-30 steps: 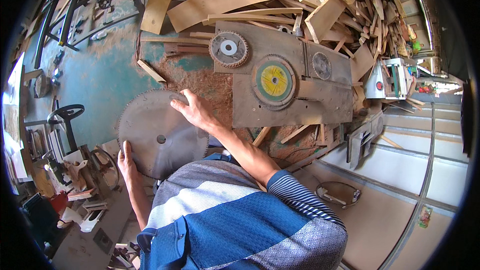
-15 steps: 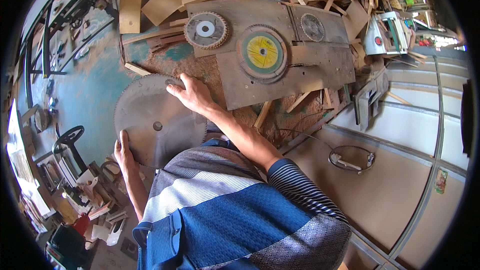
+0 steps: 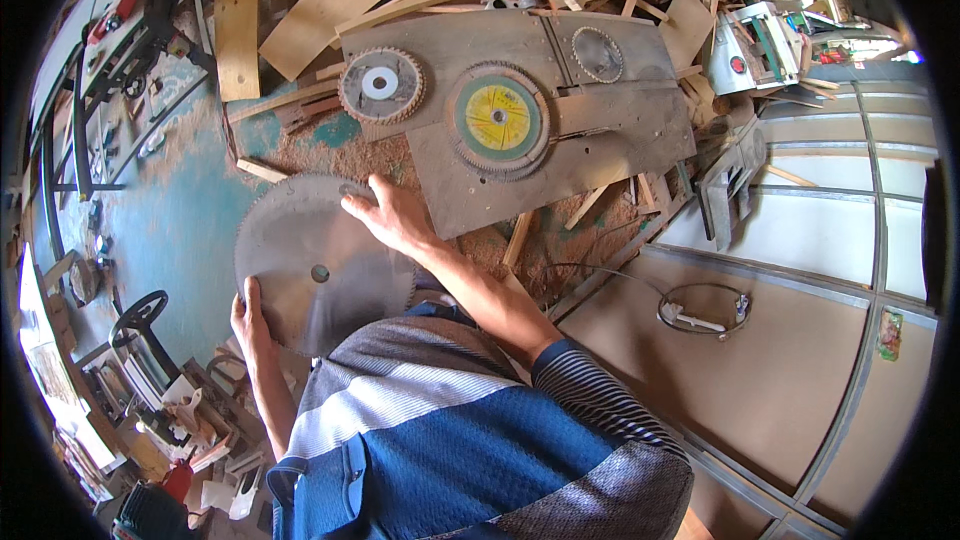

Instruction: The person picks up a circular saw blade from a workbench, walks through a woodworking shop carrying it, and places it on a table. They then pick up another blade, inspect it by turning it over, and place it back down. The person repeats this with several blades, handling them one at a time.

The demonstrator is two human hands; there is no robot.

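A large round saw blade [image 3: 318,240] with fine teeth and a small centre hole is held up in front of my body, its grey face toward me. My left hand [image 3: 255,325] grips its lower left rim, the thumb lying on the face. My right hand [image 3: 392,216] holds its upper right edge, fingers partly hidden behind the blade. Beyond lies a worn board [image 3: 450,180]. On it rest a toothed blade with a white centre [image 3: 381,83], a blade with a yellow disc [image 3: 499,118] and a smaller blade [image 3: 598,55].
Scrap boards [image 3: 350,5] and offcuts pile up at the back. Sawdust covers part of the green floor [image 3: 190,230]. At left stands a black handwheel [image 3: 140,318] among clutter. Framed panels [image 3: 760,370] lie at right, with a looped cable [image 3: 703,312] on them.
The view has shifted slightly, so the board and its blades appear farther left and a little lower. Both hands keep hold of the large saw blade, which sits slightly lower in the picture.
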